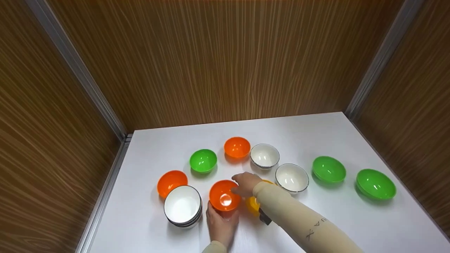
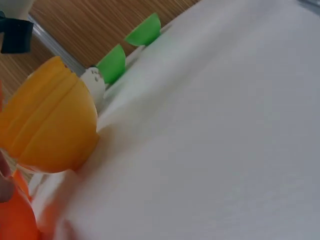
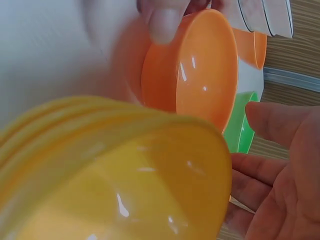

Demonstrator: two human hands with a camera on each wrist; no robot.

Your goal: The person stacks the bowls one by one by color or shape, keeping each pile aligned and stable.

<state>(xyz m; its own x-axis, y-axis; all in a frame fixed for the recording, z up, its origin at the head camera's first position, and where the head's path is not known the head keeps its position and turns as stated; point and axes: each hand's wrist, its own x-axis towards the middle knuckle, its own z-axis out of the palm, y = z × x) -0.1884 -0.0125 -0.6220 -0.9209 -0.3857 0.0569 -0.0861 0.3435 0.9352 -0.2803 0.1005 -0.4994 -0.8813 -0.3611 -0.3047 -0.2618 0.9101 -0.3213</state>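
Observation:
In the head view, my left hand [image 1: 222, 225] holds an orange bowl [image 1: 225, 196] from its near side, thumb and fingers spread around the wall. The left thumb [image 3: 165, 24] lies against that bowl's outside in the right wrist view. My right hand [image 1: 246, 184] reaches over the bowl's right rim in the head view; its fingers look relaxed and spread in the right wrist view, with nothing between them. Beneath the right forearm, partly hidden, stands a stack of yellow bowls [image 2: 62, 120]. Whether the held bowl touches the table cannot be told.
A stack of white bowls [image 1: 182, 204] stands left, beside another orange bowl [image 1: 172, 182]. Behind are a green bowl [image 1: 203, 161], an orange bowl [image 1: 237, 147] and white bowls [image 1: 264, 155]. Two green bowls [image 1: 328, 169] sit right. Wood-grain panels [image 1: 232, 63] enclose the white table [image 1: 147, 147].

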